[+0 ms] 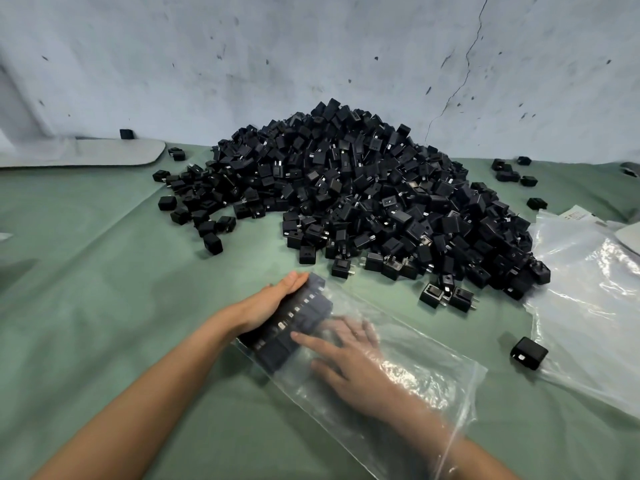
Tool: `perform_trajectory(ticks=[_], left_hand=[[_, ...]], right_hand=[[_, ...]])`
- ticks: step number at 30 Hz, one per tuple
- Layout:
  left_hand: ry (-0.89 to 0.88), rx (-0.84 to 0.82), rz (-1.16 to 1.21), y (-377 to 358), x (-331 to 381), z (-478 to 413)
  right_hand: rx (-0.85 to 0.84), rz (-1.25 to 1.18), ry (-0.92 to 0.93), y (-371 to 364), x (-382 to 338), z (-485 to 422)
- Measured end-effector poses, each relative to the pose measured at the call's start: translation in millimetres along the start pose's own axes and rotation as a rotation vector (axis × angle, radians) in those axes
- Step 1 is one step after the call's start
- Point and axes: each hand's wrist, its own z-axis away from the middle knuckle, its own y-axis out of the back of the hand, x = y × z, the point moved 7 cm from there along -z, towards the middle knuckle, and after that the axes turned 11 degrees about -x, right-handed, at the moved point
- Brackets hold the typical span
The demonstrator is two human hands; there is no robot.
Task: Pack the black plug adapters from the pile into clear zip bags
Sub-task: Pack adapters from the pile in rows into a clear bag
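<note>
The adapter row (298, 317) in the bag (426, 382) lies slantwise between the left hand (270, 303), fingers straight together, and the right hand (349, 362), fingers spread.

Open green cloth (104, 289) at left, adapter pile (346, 188) blocking ahead, loose clear bags (588, 306) crowding right

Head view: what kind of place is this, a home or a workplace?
Probably a small packing workshop, not a home: a huge pile of black adapters lies on a green cloth, spare clear bags wait at the right, and the cracked wall behind is bare.
</note>
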Motion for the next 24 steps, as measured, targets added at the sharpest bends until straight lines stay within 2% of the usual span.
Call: perform_trajectory(ticks=[5,10,14,18,21,24], left_hand=[[0.005,-0.01,0.007,1,-1,0],[0.012,-0.009,-0.01,2,-2,0],[-0.065,0.048,-0.047,5,5,0],[-0.093,0.076,-0.239,-3,15,-5],[-0.044,0.058,-0.501,-13,14,-9],[-0.007,0.058,-0.636,-16,12,-8]], right_hand=[[0.087,0.035,0.013,14,-5,-4],[0.022,0.01,0.004,1,2,-3],[-0.004,-0.034,0.034,-15,14,5],[0.023,-0.015,0.006,-15,21,0],[0.014,0.084,-0.009,-13,18,-5],[0.013,0.065,-0.019,-9,18,-4]])
